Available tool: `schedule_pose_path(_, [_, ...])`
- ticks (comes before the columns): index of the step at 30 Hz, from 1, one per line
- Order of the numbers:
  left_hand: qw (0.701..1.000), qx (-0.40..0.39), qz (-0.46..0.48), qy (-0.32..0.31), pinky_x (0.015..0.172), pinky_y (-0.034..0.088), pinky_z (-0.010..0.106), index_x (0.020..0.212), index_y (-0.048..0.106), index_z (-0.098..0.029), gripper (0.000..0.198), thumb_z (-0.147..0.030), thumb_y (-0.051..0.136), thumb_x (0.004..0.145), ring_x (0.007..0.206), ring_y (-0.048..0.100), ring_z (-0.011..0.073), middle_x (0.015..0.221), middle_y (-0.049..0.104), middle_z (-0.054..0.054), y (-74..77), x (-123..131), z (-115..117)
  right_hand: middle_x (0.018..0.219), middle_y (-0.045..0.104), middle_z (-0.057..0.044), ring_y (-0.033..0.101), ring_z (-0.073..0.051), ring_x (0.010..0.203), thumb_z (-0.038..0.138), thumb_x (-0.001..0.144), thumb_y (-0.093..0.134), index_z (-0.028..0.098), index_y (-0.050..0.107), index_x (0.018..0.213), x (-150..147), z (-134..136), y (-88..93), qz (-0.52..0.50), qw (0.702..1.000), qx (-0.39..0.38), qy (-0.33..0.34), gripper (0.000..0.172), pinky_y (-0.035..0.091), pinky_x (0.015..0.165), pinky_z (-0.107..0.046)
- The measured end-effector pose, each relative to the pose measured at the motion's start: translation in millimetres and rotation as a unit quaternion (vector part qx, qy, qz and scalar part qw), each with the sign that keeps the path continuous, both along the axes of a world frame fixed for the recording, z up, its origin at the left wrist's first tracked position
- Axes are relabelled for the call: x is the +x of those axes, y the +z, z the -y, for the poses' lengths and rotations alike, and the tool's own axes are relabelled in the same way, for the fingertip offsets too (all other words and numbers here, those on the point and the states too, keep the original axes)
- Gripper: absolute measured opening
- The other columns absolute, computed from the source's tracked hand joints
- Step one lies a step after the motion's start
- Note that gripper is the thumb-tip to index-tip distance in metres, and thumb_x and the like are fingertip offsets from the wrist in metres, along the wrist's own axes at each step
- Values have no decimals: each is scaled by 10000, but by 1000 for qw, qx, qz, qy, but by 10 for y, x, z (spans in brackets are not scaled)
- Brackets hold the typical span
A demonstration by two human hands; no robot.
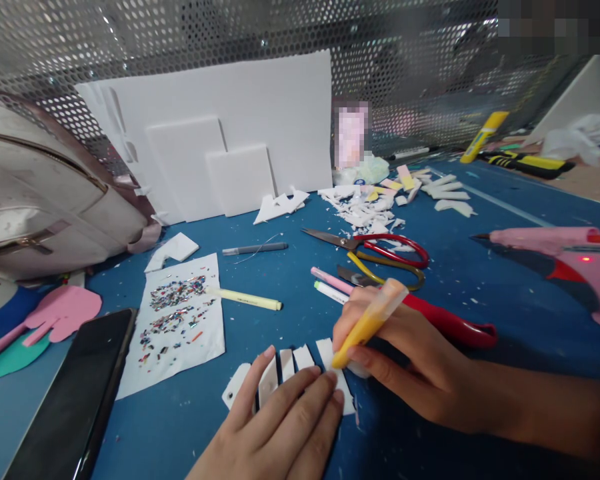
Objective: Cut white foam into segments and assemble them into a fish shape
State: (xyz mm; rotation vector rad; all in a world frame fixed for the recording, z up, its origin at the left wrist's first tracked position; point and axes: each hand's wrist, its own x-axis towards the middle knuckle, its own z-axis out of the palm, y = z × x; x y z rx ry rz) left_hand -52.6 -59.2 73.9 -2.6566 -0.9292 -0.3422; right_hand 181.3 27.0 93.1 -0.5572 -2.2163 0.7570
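My right hand (415,357) grips a yellow marker (373,323) with a pale, see-through rear end. It slants down, its lower end close to the rightmost of several white foam strips (325,350). My left hand (280,427) lies flat with fingers stretched out over the strips, pressing them to the blue table. A rounded white piece with a small dark hole (235,387) shows left of the index finger. The fingers hide parts of the strips, and the marker's tip cannot be made out. Behind my right hand lie a pink marker (330,279) and a white, green-ended marker (330,291).
Scissors (370,243) and red-handled pliers (450,323) lie beyond my right hand. A pink glue gun (555,243) with a lit red light is at right. Leftward are a paper with glitter bits (210,333), a pale yellow marker (250,299) and a phone (75,400). White boards (290,100) stand behind.
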Motion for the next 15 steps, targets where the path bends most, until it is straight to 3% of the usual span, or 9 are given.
schedule_pose_path(10, [1000,-2,-12,0,1254,-12,531,1367,554,-215,421,-194,246,1081,1347,458,159,1457,534,-14,9,-5,8,911,626,-18,558,-160,886,159,968,519,180,586,970,-15,3,-17,11,1000,12,5,71,387,941,-324])
schedule_pose_path(15, [1000,15,10,-8,1254,2,523,1324,596,-209,392,-197,293,1077,1320,490,159,1413,575,-12,-9,1,-8,905,616,-27,536,-165,854,161,965,542,172,586,956,2,10,-52,25,999,-7,19,46,392,890,-337])
